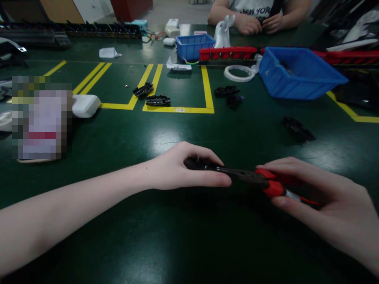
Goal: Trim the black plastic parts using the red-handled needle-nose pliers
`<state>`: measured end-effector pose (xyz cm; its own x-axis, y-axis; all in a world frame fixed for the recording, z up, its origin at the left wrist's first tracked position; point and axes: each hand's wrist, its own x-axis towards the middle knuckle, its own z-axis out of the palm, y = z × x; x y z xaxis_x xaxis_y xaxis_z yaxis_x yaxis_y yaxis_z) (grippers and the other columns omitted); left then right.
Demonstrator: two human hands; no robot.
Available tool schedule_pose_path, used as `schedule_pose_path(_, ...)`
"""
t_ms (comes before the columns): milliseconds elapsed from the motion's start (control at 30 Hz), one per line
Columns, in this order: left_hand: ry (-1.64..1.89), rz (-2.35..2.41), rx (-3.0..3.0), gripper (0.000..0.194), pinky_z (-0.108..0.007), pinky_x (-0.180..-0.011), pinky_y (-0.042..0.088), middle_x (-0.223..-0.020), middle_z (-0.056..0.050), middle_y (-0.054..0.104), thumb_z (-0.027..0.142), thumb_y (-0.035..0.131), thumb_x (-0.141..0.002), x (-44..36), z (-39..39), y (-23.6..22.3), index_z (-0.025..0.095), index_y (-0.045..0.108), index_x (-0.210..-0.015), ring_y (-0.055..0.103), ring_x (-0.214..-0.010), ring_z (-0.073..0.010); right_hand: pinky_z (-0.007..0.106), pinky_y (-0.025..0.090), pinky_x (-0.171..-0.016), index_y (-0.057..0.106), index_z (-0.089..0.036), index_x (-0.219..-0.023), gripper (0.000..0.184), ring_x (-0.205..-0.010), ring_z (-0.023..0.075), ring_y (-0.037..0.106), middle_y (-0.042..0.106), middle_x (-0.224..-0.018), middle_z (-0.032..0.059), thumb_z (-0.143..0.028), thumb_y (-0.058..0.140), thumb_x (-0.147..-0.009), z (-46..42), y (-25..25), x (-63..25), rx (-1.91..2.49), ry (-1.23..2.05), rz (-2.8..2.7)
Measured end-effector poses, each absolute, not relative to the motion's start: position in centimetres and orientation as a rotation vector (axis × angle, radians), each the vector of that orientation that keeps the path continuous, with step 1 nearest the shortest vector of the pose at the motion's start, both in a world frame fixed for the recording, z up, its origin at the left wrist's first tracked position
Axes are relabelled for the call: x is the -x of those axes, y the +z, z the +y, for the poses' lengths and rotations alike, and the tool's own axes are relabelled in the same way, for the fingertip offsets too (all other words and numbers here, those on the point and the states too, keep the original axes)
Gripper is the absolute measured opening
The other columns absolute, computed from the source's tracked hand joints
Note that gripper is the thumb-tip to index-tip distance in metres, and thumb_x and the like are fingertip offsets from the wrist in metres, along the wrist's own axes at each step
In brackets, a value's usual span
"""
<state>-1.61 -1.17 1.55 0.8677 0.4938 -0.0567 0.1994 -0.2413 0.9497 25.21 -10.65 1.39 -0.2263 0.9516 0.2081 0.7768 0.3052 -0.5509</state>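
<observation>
left hand (177, 169) pinching black part (195, 163), right hand (337, 205) half-curled round red-handled pliers (270, 187), green table (118, 232), blue bin (308, 86) at 1 o'clock, co-worker (247, 27) beyond

Your light is dim, apparently from overhead. Just beyond your left hand (174, 169), glare whitens the green table (254, 134); a fainter sheen lies on its near side. Below and between your hands, the surface sinks into deep shadow. Your right hand (334, 201) looks slightly soft, and the black part (297, 129) beyond it blurs. Past your left forearm (89, 201), a pixelated patch (43, 122) hides detail; wide-angle stretching shows toward the edges.
</observation>
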Motion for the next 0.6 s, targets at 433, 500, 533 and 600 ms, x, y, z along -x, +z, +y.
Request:
schedule_pose_path(433,0.392,0.578,-2.514,0.042,-0.036,-0.091,0.039,-0.112,-0.007,0.058,0.046,0.073,-0.083,1.3,-1.6,0.1,0.02,0.065,-0.116,0.053,-0.104,-0.024,0.034,0.057,-0.078,0.062,-0.025,-0.118,0.035,-0.087,0.0196,0.067,0.066,-0.107,0.0051,-0.039,0.067,-0.086,-10.5,0.5,-26.5,1.338,-0.028,-2.252)
schedule_pose_path(500,0.374,0.594,-2.533,0.044,-0.038,-0.093,0.039,-0.116,-0.008,0.057,0.048,0.073,-0.083,1.3,-1.8,0.1,0.021,0.064,-0.118,0.053,-0.107,-0.0252,0.036,0.057,-0.076,0.061,-0.025,-0.118,0.034,-0.087,0.0208,0.067,0.066,-0.107,0.0065,-0.037,0.067,-0.087,-10.6,0.5,-26.2,1.311,-0.102,-2.269)
schedule_pose_path(533,0.37,0.601,-2.529,0.048,-0.039,-0.094,0.038,-0.118,-0.008,0.057,0.049,0.073,-0.082,1.2,-1.9,0.1,0.022,0.063,-0.12,0.053,-0.109,-0.0259,0.037,0.057,-0.075,0.061,-0.025,-0.118,0.033,-0.087,0.0217,0.067,0.066,-0.107,0.0072,-0.036,0.066,-0.088,-10.7,0.6,-26.1,1.301,-0.14,-2.269)
schedule_pose_path(600,0.394,0.614,-2.504,0.06,-0.04,-0.098,0.037,-0.123,-0.009,0.057,0.052,0.076,-0.078,1.2,-2.1,0.2,0.022,0.058,-0.127,0.052,-0.113,-0.0274,0.039,0.056,-0.073,0.06,-0.026,-0.119,0.033,-0.088,0.0238,0.067,0.067,-0.107,0.0085,-0.034,0.066,-0.088,-10.9,0.9,-25.8,1.273,-0.214,-2.268)
